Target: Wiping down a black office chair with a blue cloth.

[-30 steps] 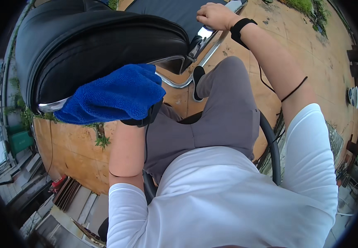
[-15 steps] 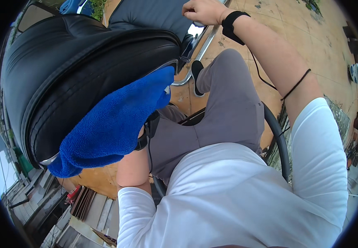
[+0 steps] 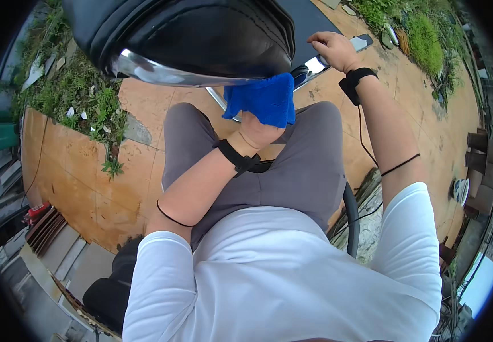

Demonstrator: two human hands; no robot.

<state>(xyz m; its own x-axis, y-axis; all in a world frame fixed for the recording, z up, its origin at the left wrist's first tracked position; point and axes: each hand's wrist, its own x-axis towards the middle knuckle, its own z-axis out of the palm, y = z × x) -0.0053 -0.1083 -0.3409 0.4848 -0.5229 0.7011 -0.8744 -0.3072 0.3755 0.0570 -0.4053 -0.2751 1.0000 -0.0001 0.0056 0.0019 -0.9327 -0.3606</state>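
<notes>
Nearest the camera, the person's white shirt and grey trousers fill the lower half of the view, both forearms reaching up and away from the body. The left hand [image 3: 258,132] is closed around a bunched blue cloth [image 3: 260,100], pressing it up against the chrome trim [image 3: 161,71] that runs along the lower edge of the black padded seat [image 3: 201,34]. A second ago the cloth lay spread wide across the side of the black cushion, further to the person's left. It has now slid inward and gathered into a tight wad at the metal rim, right above the knees. That shift suggests the wiping has moved off the broad leather face and onto the shiny edge and the frame beneath it.

Further out, the right hand [image 3: 332,48] is clenched around a chrome bar [image 3: 314,64] of the same seat, holding it steady, much as it did before. A black band sits on each wrist. Beyond the seat lie orange paving [image 3: 423,114] and a strip of weeds [image 3: 75,97] to the left.
</notes>
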